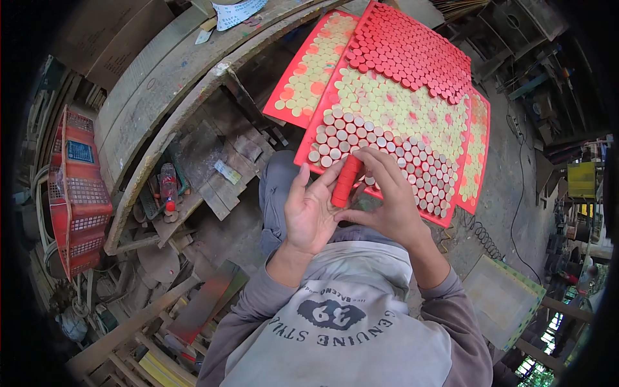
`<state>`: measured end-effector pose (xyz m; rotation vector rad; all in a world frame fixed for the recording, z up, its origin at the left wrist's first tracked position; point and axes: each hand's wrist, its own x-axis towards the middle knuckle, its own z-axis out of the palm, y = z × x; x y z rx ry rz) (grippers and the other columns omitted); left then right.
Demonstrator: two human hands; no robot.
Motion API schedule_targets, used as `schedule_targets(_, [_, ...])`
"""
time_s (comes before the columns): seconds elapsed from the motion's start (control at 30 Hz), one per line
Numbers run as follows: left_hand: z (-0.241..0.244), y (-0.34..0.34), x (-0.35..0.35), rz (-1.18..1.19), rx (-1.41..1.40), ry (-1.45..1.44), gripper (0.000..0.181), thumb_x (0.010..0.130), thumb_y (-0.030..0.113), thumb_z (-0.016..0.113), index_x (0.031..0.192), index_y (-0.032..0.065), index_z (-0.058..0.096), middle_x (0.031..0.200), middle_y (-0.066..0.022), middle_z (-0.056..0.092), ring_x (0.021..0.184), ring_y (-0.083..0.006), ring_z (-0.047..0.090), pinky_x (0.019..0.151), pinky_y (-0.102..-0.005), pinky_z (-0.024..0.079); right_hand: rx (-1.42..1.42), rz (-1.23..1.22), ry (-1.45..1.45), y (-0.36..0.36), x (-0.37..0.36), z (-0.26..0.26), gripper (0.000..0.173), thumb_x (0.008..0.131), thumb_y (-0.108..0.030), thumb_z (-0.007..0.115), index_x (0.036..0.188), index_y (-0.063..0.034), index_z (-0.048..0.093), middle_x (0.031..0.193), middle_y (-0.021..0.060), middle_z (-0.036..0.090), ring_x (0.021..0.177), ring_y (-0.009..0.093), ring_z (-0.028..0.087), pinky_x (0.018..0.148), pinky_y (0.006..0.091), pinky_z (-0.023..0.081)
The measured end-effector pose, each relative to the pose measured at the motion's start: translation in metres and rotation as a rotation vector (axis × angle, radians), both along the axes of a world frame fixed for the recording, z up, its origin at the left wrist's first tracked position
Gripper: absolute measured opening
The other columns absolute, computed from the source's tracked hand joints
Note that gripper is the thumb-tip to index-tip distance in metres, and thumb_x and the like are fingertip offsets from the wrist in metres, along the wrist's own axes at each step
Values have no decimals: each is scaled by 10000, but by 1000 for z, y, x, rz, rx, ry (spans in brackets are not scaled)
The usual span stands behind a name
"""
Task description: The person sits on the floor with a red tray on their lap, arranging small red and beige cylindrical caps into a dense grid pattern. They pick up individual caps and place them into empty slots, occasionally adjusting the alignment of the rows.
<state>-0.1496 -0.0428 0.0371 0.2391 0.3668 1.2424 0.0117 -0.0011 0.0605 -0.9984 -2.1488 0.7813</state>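
Both hands are at a short stack of red discs (346, 182) in front of my lap. My left hand (309, 213) is palm up, with its fingers under the stack and its thumb pointing away. Along the stack's length, my right hand (394, 200) spans it, fingertips at the far end and thumb near the close end. Just beyond lies a red board (330, 94). Light-faced discs with red sides (425, 171) fill its near part, pale yellow-green circles (401, 109) its middle, and red-topped discs (411, 48) its far part.
Two more red boards with pale circles, a left one (285, 87) and a right one (478, 150), stick out beneath. A worn wooden bench (159, 82) curves along the left, near a red plastic basket (89, 203). A bottle (168, 184) lies on a low shelf. A cable (520, 193) crosses the floor.
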Motion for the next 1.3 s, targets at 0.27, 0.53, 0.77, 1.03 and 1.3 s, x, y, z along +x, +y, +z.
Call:
schedule_targets(0.27, [7,-12,9,45,274,433,1025,898,720,420,1533,-29,124,1546,-169,278,1359,-292,404,1103,-380,349,-536,23,483,4,5,-5,716,652,-119,862,1270,41,539,1130,112,618,1015,218,612,903,308,484])
schedule_targets(0.53, [-21,16,4,630,1088,1076,665,596,308,888,1179,71,672,1245,-190,611,1046,-299,648,841,-375,538,-1460,282,1001,-16,16,-30,512,823,-217,714,1232,46,556,1114,88,620,1012,173,611,898,295,502])
schedule_targets(0.77, [-15,12,4,556,1023,1129,365,641,117,811,987,19,749,863,-100,731,733,-209,721,645,-286,565,-1474,222,1024,-28,16,-28,619,863,-150,710,1368,47,412,1230,110,580,1125,187,578,980,333,473])
schedule_targets(1.03, [-16,-1,28,521,1061,1325,282,664,138,775,934,59,771,1045,-120,698,1058,-309,652,831,-379,561,-765,27,329,-31,24,17,964,687,-192,871,1444,-3,305,1200,164,566,1111,257,608,918,354,531])
schedule_targets(1.3, [-34,-1,33,448,1098,1256,359,652,106,770,1012,112,772,1469,-196,424,1409,-502,268,1120,-597,281,-822,-56,164,-38,23,17,637,678,-121,886,1191,82,566,1055,111,660,961,139,625,840,281,522])
